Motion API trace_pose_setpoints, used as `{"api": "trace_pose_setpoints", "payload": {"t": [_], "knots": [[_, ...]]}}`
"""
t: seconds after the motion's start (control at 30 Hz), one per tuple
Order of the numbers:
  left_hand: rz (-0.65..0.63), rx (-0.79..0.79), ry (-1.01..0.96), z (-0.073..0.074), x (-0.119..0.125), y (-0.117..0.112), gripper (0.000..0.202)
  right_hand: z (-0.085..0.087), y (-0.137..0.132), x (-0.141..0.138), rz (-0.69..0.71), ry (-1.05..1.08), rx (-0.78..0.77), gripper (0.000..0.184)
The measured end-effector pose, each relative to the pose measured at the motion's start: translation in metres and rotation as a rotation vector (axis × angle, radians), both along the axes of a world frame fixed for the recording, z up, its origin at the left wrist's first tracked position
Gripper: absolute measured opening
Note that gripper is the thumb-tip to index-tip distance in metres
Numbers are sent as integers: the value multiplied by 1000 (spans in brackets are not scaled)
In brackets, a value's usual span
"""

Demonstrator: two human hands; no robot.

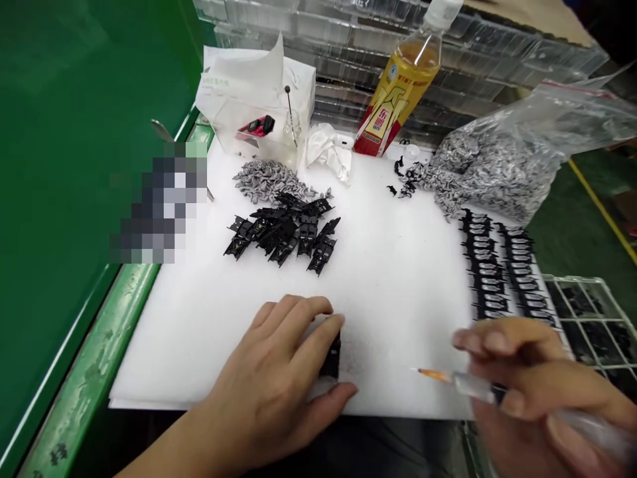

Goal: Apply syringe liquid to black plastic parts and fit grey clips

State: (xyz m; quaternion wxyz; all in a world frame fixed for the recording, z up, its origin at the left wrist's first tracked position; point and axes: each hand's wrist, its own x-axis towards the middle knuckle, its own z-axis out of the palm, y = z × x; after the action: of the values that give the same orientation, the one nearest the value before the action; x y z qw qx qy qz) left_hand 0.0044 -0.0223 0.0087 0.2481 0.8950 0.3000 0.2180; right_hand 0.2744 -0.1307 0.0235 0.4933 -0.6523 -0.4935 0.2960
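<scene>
My left hand [286, 368] rests at the front of the white foam board [393, 285]. Its fingers curl over a small black plastic part [332, 362], with the thumb at the near side, and most of the part is hidden beneath them. On the right, my right hand [537, 378] pinches a slim pen-like tool [472, 386] with a clear barrel and a fine orange tip. The tip points left towards the black part but stays apart from it. Beyond my left hand lies a loose pile of black plastic parts [283, 232].
Small grey pieces [269, 180] are heaped behind the black pile. Rows of black parts [482, 265] line the board's right side, below a clear bag of grey pieces [497, 166]. A drink bottle [398, 86] and clear box [249, 133] stand behind. A green rail [94, 345] borders the left.
</scene>
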Motion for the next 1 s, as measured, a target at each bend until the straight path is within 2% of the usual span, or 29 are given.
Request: {"api": "trace_pose_setpoints", "payload": {"t": [0.07, 0.1, 0.17, 0.23, 0.3, 0.4, 0.47, 0.57, 0.63, 0.77, 0.87, 1.0], "knots": [[38, 13, 12, -2, 0, 0, 43, 2, 13, -25, -13, 368, 55, 13], [26, 7, 19, -2, 0, 1, 42, 5, 21, -39, 36, 519, 45, 10], [-36, -19, 29, -1, -3, 3, 52, 11, 35, -64, 46, 741, 58, 11], [-104, -64, 54, 2, -8, 7, 65, 14, 45, -77, 30, 851, 83, 14], [-141, -103, 90, 5, -11, 11, 62, 13, 46, -76, 7, 886, 97, 17], [-121, -95, 96, 5, -13, 12, 45, 5, 36, -61, -6, 881, 144, 29], [-90, -46, 86, 3, -11, 11, 39, -2, 26, -48, 19, 775, 182, 39], [-76, 27, 108, 0, -7, 7, 38, -10, 18, -39, 18, 510, 99, 54], [-79, 45, 118, 0, -6, 6, 39, -10, 19, -41, 0, 445, 89, 59], [-111, 39, 107, 1, -8, 6, 48, -3, 28, -59, 36, 697, 219, 57], [-102, 25, 76, 0, -10, 5, 43, -4, 33, -75, 23, 838, 170, 58], [-98, 7, 49, -2, -10, 6, 38, -15, 33, -87, 37, 865, 165, 68]]}}
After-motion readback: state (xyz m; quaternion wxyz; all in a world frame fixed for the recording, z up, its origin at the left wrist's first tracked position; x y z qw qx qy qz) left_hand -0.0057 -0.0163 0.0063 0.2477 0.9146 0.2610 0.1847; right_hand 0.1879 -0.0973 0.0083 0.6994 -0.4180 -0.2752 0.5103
